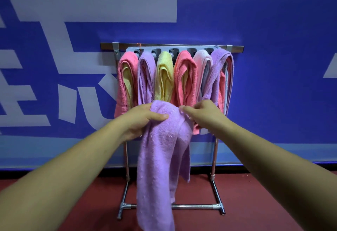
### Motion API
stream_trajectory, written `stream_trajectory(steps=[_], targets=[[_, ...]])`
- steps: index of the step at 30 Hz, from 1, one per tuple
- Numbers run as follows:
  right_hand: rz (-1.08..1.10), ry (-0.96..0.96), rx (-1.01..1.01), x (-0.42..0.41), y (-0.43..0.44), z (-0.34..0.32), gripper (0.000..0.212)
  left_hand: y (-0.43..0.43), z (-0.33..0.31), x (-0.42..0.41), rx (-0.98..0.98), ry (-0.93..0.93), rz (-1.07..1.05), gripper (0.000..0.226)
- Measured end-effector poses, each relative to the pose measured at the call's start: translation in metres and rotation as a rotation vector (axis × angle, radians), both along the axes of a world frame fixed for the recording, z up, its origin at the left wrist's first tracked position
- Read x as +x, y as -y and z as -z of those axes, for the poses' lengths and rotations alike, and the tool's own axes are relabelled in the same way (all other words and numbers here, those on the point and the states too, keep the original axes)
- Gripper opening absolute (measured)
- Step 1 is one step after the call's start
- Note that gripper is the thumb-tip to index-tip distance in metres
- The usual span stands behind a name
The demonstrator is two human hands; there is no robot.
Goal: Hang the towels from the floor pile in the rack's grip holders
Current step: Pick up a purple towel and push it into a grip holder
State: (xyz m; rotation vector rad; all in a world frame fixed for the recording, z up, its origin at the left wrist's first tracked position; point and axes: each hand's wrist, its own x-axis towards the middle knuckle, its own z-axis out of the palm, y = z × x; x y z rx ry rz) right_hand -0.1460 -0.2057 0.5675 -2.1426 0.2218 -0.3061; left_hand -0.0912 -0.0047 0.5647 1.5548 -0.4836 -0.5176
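Note:
A metal rack [215,150] stands against the blue wall, with a grey strip of grip holders [131,49] under its top bar. Several towels hang from the holders: pink [125,77], purple [145,77], yellow [164,77], coral [186,77], pale pink [203,70] and purple [217,77]. In front of them I hold up a loose purple towel [160,157] that drapes down toward the floor. My left hand [142,121] grips its top fold, thumb over the cloth. My right hand [204,115] pinches the top edge beside it.
The rack's base bars [193,207] rest on a red floor [255,203]. A blue wall [273,66] with large pale markings rises right behind the rack. No floor pile is in view.

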Motion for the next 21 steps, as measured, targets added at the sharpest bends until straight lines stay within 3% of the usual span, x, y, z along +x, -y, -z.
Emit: stream_trajectory(steps=[2, 6, 8, 14, 16, 18, 21], targets=[[-0.049, 0.137, -0.105, 0.005, -0.004, -0.015, 0.029, -0.004, -0.017, 0.000, 0.063, -0.026, 0.094, 0.033], [-0.551, 0.035, 0.392, 0.017, -0.019, -0.038, 0.033, -0.013, -0.049, 0.005, 0.168, -0.015, 0.243, 0.039], [-0.650, -0.003, 0.468, 0.026, -0.022, -0.044, 0.038, -0.018, -0.061, 0.011, 0.190, 0.001, 0.270, 0.043], [-0.642, -0.043, 0.148, 0.045, -0.029, -0.057, 0.047, -0.038, -0.076, 0.030, 0.261, 0.006, 0.280, 0.047], [-0.666, -0.047, 0.095, 0.047, -0.027, -0.058, 0.034, -0.043, -0.074, 0.037, 0.305, 0.016, 0.286, 0.055], [-0.706, -0.043, 0.142, 0.048, -0.025, -0.058, 0.015, -0.048, -0.071, 0.045, 0.333, 0.017, 0.299, 0.060], [-0.737, -0.050, 0.336, 0.052, -0.023, -0.057, 0.016, -0.055, -0.063, 0.057, 0.390, 0.010, 0.327, 0.050]])
